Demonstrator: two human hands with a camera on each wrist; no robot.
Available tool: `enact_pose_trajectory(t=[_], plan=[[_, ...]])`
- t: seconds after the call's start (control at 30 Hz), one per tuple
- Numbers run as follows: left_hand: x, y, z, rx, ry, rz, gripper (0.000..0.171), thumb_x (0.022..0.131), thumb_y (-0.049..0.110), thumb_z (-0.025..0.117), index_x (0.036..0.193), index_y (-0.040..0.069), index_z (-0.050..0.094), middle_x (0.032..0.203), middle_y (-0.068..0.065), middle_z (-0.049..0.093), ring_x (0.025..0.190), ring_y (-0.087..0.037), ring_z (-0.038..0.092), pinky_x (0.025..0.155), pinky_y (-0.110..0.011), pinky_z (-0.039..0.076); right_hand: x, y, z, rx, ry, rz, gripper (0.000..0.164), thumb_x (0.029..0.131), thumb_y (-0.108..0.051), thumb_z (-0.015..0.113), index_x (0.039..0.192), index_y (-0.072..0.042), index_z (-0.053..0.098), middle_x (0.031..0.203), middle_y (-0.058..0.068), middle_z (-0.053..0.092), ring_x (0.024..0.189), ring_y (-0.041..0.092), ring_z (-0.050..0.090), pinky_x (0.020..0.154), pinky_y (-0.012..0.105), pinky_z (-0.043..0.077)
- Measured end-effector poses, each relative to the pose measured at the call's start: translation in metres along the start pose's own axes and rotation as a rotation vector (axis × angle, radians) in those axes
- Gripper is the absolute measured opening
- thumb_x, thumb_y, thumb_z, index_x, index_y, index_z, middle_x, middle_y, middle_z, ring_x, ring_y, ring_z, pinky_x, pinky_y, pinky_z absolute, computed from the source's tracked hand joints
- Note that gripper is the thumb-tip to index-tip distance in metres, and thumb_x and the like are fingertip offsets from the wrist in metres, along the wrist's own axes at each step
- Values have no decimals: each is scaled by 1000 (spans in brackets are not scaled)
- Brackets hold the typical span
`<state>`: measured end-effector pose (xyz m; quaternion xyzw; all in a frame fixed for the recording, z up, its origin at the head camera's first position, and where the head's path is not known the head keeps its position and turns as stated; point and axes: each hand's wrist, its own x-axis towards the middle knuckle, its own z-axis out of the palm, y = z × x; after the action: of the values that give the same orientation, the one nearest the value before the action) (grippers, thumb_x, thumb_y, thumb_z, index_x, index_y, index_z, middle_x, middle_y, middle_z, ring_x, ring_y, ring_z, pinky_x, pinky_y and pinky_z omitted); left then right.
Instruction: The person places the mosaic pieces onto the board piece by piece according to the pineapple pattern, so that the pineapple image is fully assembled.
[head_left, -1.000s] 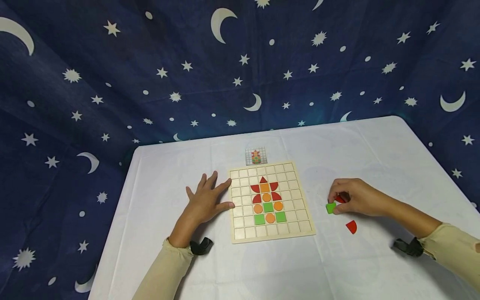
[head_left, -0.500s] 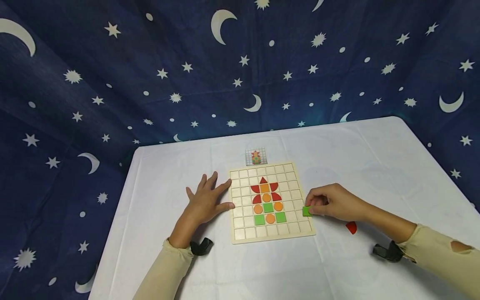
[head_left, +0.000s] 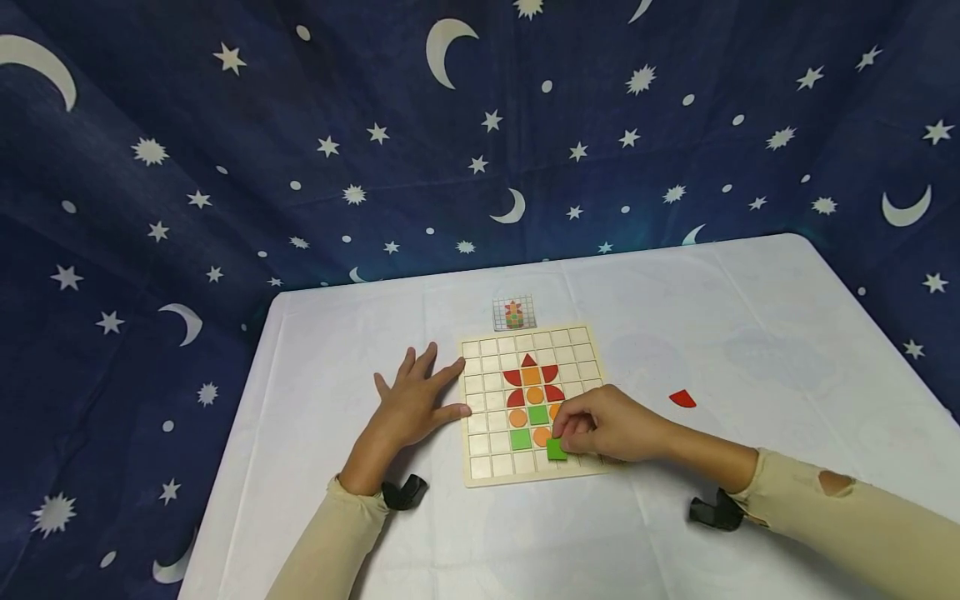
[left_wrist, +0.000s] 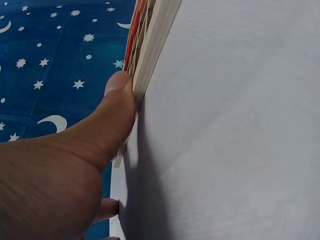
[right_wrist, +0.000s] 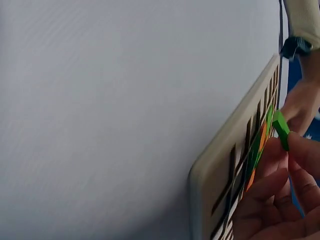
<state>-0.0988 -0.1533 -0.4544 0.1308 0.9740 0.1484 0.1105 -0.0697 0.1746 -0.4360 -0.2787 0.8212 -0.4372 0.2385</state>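
My right hand (head_left: pixel 611 423) pinches a green square tile (head_left: pixel 557 450) between thumb and fingertips, close over the lower part of a wooden grid board (head_left: pixel 487 467). In the right wrist view the green tile (right_wrist: pixel 281 129) is tilted at the fingertips. Spread wide, my left hand (head_left: pixel 408 408) rests at the board's left edge; its thumb (left_wrist: pixel 117 95) touches the rim in the left wrist view. Set in the grid are a red triangle (head_left: pixel 528 361), red quarter-circles (head_left: pixel 513 398), an orange square (head_left: pixel 531 376), orange circles (head_left: pixel 517 417) and green squares (head_left: pixel 521 439). My right hand hides some cells.
A small pattern card (head_left: pixel 513 313) with a grid drawing lies just behind the board. One loose red quarter-circle (head_left: pixel 682 399) lies on the white tablecloth (head_left: pixel 750 333) to the right. A dark blue star-and-moon cloth (head_left: pixel 420 108) hangs behind the table.
My right hand has carried the green tile leftward from the table right of the board to over its lower cells. The red quarter-circle near it is now uncovered. My left hand stays put.
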Motion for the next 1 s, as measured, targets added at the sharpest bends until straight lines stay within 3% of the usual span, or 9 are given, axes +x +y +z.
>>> enact_pose_trajectory(t=[0.23,0.5,0.8,1.0], plan=[[1,0,1,0,-2,1,82,83,67,71,154,37,45,170,-15,23,157,-48,12,104,-89,9,7,-3,16,-65,29,-63,13,85,-5,75,86,-18,77,73,-14,68,64,-1,59,63,20,53],[1,-1,2,-3,6,6,82,82,67,72,154,36,46,170,-15,23,156,-49,12,104,-89,9,9,-6,25,-241,110,-136,23,78,0,73,77,-23,79,68,-20,64,61,-7,53,58,17,49],[1,-1,1,2,1,5,82,83,67,71,155,36,45,170,-15,23,156,-48,12,105,-89,10,8,-12,31,-417,140,-161,21,78,-4,75,76,-23,81,68,-21,61,62,-8,48,63,16,44],[0,0,0,0,-3,3,83,83,67,71,155,36,44,170,-15,22,157,-48,12,105,-89,9,5,-12,28,-433,143,-126,15,77,-9,81,76,-24,81,68,-22,60,63,-6,50,63,17,44]])
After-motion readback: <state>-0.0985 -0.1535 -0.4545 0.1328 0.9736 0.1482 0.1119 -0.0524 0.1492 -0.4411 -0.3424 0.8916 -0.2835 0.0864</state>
